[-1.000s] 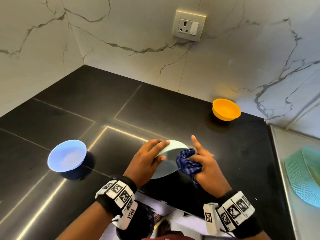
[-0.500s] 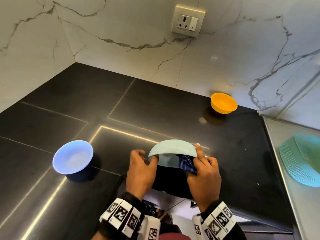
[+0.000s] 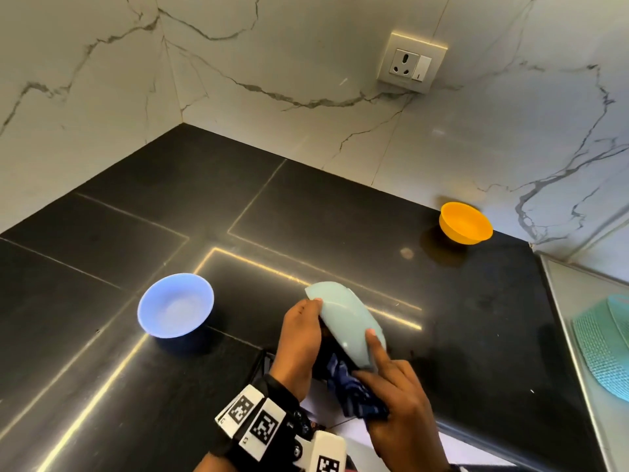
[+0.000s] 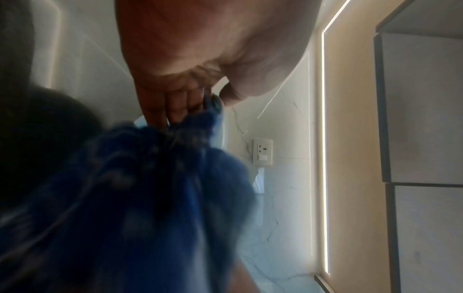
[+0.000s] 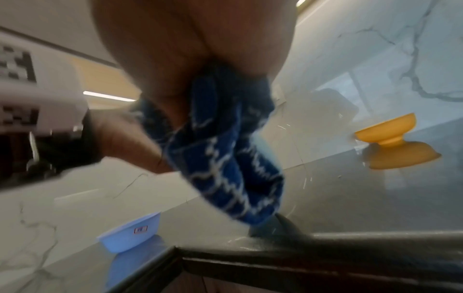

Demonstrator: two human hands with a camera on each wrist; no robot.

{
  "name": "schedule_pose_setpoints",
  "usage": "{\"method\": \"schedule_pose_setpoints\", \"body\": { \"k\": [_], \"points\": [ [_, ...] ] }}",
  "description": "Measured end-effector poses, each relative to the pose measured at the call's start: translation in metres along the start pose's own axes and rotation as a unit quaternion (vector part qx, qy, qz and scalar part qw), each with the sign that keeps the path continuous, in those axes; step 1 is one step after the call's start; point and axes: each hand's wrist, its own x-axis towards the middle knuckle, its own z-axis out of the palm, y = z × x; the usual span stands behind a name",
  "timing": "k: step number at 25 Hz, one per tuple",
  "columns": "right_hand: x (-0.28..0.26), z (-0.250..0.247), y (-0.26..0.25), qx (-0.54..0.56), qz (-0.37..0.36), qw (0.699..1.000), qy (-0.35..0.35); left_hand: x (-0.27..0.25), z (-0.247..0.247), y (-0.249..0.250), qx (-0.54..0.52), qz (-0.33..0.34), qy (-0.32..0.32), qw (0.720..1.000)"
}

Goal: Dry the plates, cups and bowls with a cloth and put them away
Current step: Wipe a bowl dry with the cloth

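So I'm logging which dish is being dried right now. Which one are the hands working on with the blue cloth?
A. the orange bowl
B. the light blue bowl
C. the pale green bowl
C: the left hand grips the pale green bowl by its rim, tilted, while the right hand holds the blue cloth against it.

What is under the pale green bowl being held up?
A dark blue patterned cloth bunches beneath the pale green bowl, gripped by the right hand. The bowl's inside faces away, hidden.
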Motion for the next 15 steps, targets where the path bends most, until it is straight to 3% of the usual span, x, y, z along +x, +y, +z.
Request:
{"method": "schedule_pose_setpoints", "body": {
  "k": [2, 3, 4, 6, 7, 8, 10, 12, 15],
  "points": [
    [-0.001, -0.010, 0.004, 0.092, -0.005, 0.995, -0.042, 0.006, -0.006, 0.005, 0.023, 0.016, 0.036, 0.999],
    [0.001, -0.018, 0.000, 0.185, 0.045, 0.980, -0.064, 0.009, -0.008, 0.007, 0.046, 0.030, 0.041, 0.998],
    [0.006, -0.027, -0.005, 0.301, 0.117, 0.943, -0.080, 0.012, -0.011, 0.007, 0.069, 0.049, 0.038, 0.996],
    [0.018, -0.043, -0.013, 0.452, 0.217, 0.865, -0.018, 0.017, -0.013, 0.007, 0.097, 0.079, 0.029, 0.992],
    [0.027, -0.050, -0.013, 0.457, 0.238, 0.857, 0.028, 0.018, -0.014, 0.006, 0.106, 0.092, 0.027, 0.990],
    [0.036, -0.055, -0.012, 0.433, 0.240, 0.867, 0.064, 0.021, -0.014, 0.005, 0.114, 0.106, 0.028, 0.987],
    [0.056, -0.058, -0.011, 0.339, 0.175, 0.920, 0.093, 0.025, -0.010, 0.000, 0.137, 0.136, 0.032, 0.981],
    [0.072, -0.047, -0.009, 0.219, 0.065, 0.971, 0.067, 0.028, -0.004, -0.007, 0.144, 0.164, 0.022, 0.976],
    [0.078, -0.017, -0.004, 0.117, -0.017, 0.993, -0.027, 0.028, 0.000, -0.016, 0.135, 0.219, -0.026, 0.966]
  ]
}}
